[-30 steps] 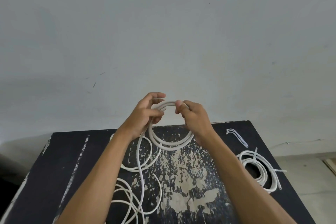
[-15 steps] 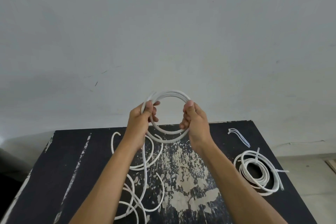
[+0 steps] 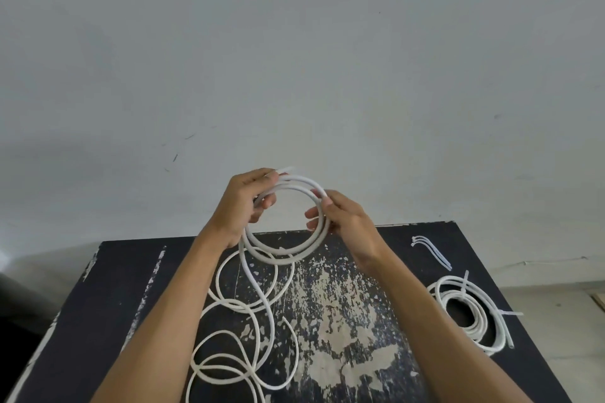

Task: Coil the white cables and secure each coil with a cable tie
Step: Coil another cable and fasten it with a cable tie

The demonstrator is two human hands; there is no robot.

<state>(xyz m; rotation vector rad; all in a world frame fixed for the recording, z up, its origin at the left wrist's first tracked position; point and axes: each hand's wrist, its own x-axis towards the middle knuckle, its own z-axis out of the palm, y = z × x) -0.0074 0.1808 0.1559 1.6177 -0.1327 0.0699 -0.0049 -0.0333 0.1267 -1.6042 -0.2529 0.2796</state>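
Pale grey wall (image 3: pixel 294 59) rises behind a worn black counter (image 3: pixel 108 298) with flaked paint. Above its far edge, the left hand (image 3: pixel 240 206) grips the upper left of a white cable coil (image 3: pixel 288 253), and the right hand (image 3: pixel 343 222) pinches its right side. Loose cable (image 3: pixel 248 334) trails in loops on the counter, near left. A tied coil (image 3: pixel 471 314) lies right, spare cable ties (image 3: pixel 432 250) beyond it.

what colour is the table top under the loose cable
Black table top with worn, flaking pale patches in the middle; the head view shows it.
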